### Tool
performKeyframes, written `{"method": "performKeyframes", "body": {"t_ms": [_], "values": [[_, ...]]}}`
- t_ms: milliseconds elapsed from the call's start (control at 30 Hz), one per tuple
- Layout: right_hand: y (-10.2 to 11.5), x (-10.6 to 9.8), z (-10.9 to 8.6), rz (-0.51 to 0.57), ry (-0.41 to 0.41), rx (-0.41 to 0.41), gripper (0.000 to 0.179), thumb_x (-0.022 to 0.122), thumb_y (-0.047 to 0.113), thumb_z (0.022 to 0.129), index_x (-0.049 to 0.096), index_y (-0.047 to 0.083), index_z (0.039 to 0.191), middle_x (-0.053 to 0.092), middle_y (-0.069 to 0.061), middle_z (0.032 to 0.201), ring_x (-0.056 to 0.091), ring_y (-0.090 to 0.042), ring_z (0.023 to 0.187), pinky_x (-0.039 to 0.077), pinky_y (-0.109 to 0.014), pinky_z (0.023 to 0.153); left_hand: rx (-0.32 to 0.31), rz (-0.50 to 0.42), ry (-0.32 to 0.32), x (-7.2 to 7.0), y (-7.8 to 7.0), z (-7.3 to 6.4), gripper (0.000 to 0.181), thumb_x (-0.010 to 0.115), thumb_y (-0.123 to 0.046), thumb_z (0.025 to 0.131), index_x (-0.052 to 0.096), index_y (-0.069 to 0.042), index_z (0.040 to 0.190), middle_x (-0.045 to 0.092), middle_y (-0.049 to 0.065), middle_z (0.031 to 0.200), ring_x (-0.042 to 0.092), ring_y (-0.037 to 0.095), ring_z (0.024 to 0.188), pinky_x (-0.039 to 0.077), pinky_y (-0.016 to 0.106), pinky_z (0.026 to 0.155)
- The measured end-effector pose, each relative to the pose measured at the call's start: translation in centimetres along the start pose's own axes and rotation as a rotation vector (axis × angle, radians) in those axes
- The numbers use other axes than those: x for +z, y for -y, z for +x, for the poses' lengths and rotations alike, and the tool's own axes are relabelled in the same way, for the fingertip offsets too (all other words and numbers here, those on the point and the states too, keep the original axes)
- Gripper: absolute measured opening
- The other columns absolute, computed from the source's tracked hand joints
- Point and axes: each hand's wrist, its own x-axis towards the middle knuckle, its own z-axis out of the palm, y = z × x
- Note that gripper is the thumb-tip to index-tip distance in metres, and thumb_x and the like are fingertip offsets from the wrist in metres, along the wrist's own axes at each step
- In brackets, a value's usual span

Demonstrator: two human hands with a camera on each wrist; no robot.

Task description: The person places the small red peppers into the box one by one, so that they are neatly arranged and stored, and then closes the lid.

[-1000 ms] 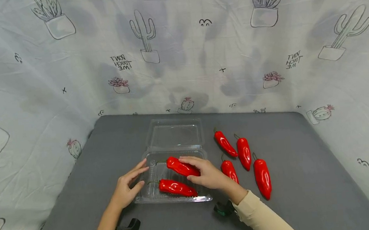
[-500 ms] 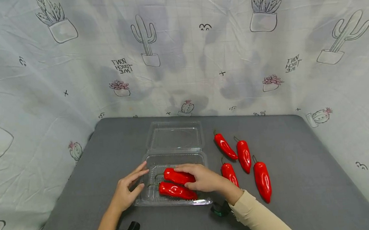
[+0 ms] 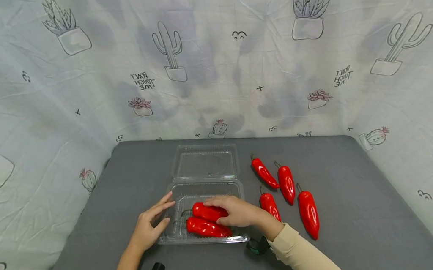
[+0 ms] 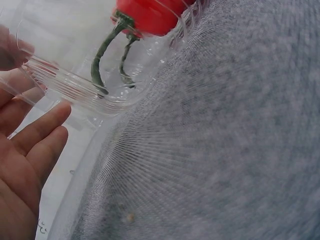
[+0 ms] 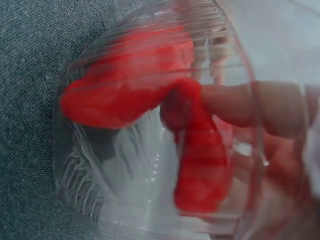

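The held pepper (image 3: 203,211) is in the base of the clear box (image 3: 205,188); whether it touches the floor there I cannot tell. The right hand (image 3: 235,212) is clamped on it, thumb on the near side, fingers over the top. Just beside it, along the box's near edge, lies the second pepper (image 3: 208,227), both stems pointing to the left wall. The left hand (image 3: 147,225) has its fingers extended and apart, fingertips at the box's left rim, gripping nothing. The lid (image 3: 205,164) lies folded back towards the table's far edge. Right of the box, four loose peppers (image 3: 308,214) lie on the grey table (image 3: 359,208), stems towards the far edge; the right arm partly covers one. Cactus-print cloth (image 3: 211,67) hangs behind.
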Motion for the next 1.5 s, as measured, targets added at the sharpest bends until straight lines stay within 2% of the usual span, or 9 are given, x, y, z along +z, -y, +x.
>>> {"method": "performKeyframes", "body": {"t_ms": [233,467,700,933,1500], "values": [[0.06,0.33,0.18,-0.018,0.028,0.041,0.056,0.068,0.006,0.084,0.052,0.016,0.136,0.054,0.004,0.137,0.051,-0.011,0.117,0.046,-0.026,0.097,-0.03,-0.009,0.002,0.08,-0.09,-0.21,0.038,0.061,0.019,0.077,0.059,0.014,0.115,0.045,0.039,0.132,0.041,0.001,0.131,0.037,0.011,0.098],[0.19,0.67,0.28,-0.092,0.027,0.054,0.058,0.068,0.003,0.083,0.05,0.013,0.138,0.053,0.001,0.138,0.05,-0.014,0.124,0.043,-0.029,0.103,-0.039,0.007,-0.001,0.11,-0.33,-0.3,0.038,0.061,0.018,0.078,0.06,0.013,0.115,0.045,0.038,0.132,0.041,0.001,0.13,0.038,0.01,0.097],[0.22,0.91,0.34,-0.104,0.04,0.068,0.062,0.068,0.001,0.082,0.048,0.011,0.14,0.051,-0.001,0.141,0.049,-0.014,0.127,0.041,-0.029,0.104,-0.036,0.01,-0.001,0.19,-0.42,-0.37,0.038,0.061,0.018,0.078,0.06,0.012,0.116,0.045,0.038,0.132,0.042,0.002,0.129,0.038,0.01,0.097],[0.24,0.98,0.28,-0.129,0.049,0.054,0.064,0.068,0.002,0.083,0.045,0.01,0.142,0.048,-0.003,0.144,0.045,-0.016,0.131,0.039,-0.03,0.107,-0.034,0.02,-0.001,0.24,-0.49,-0.43,0.038,0.061,0.018,0.078,0.06,0.013,0.116,0.046,0.038,0.132,0.042,0.002,0.129,0.038,0.01,0.097],[0.22,0.92,0.36,-0.163,0.036,0.029,0.061,0.068,0.008,0.085,0.045,0.003,0.14,0.049,-0.008,0.142,0.047,-0.019,0.131,0.039,-0.031,0.107,-0.04,0.013,0.005,0.23,-0.31,-0.52,0.038,0.061,0.017,0.079,0.06,0.013,0.116,0.045,0.037,0.133,0.042,0.002,0.129,0.038,0.01,0.097]]}}
